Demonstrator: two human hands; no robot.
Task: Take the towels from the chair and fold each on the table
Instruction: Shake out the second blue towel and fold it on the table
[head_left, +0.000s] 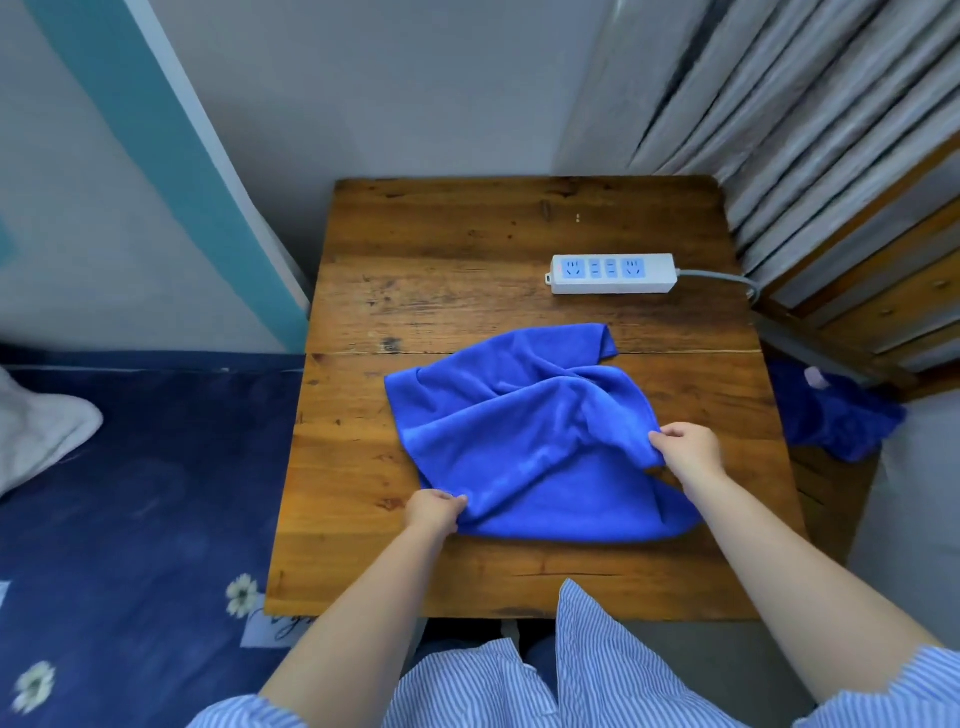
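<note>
A blue towel (524, 441) lies rumpled on the middle of the wooden table (467, 270). My left hand (434, 512) pinches its near left corner at the table surface. My right hand (688, 449) grips a raised fold along its right edge. More blue towels (836, 415) lie bunched on the chair (831, 483) to the right of the table, partly hidden by the table edge.
A white power strip (613, 274) with a grey cable lies on the far right of the table. A bed with a dark blue floral cover (130, 493) is on the left. Wooden slatted boards (831, 156) lean at the back right.
</note>
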